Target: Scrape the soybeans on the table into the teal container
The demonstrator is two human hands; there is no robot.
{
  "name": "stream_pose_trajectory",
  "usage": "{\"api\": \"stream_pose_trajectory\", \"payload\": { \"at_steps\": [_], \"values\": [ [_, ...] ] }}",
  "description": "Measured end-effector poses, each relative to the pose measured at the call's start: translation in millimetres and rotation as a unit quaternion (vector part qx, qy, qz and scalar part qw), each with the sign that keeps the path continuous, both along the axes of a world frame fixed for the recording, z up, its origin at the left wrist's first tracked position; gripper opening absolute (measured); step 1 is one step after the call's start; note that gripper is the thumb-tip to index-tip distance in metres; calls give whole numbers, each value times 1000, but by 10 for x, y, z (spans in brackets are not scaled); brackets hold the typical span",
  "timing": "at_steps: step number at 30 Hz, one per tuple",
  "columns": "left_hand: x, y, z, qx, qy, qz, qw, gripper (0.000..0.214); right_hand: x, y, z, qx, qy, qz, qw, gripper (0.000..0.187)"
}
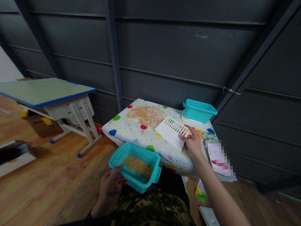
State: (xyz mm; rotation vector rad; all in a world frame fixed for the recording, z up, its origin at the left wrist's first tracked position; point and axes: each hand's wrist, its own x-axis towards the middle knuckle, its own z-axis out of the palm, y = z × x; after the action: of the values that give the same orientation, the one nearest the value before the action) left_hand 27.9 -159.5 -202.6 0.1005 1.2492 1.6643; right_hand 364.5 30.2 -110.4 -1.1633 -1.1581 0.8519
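Observation:
A turquoise plastic tub (156,164) holding soybeans (137,166) sits low against the near edge of the table, above my lap. My left hand (112,183) pinches its left rim with curled fingers. Over the right part of the table, my right hand (193,141) grips a white slotted card (168,133), thumb on top; it has a row of long cut-outs. More soybeans mixed with pale grains (147,116) lie spread on the patterned tablecloth (126,132), beyond the card's far left corner.
A second turquoise tub (199,111) stands at the table's back right. Orange and green packets (208,136) and a pinkish-white sheet (218,158) lie along the right edge. A green-topped desk (43,90) stands left; a dark panelled wall (168,53) rises behind.

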Motion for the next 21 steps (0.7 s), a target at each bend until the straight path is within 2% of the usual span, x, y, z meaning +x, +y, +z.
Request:
{"api": "stream_pose_trajectory", "payload": {
  "at_steps": [7,13,21],
  "values": [
    [27,-9,42,15,17,6,1000,42,-69,40,20,0,32,14,999,94],
    [25,-16,106,10,23,6,1000,45,-101,46,44,-11,25,34,999,95],
    [0,-25,-4,17,16,-3,1000,43,-114,83,28,-16,28,36,999,98]
  ]
}}
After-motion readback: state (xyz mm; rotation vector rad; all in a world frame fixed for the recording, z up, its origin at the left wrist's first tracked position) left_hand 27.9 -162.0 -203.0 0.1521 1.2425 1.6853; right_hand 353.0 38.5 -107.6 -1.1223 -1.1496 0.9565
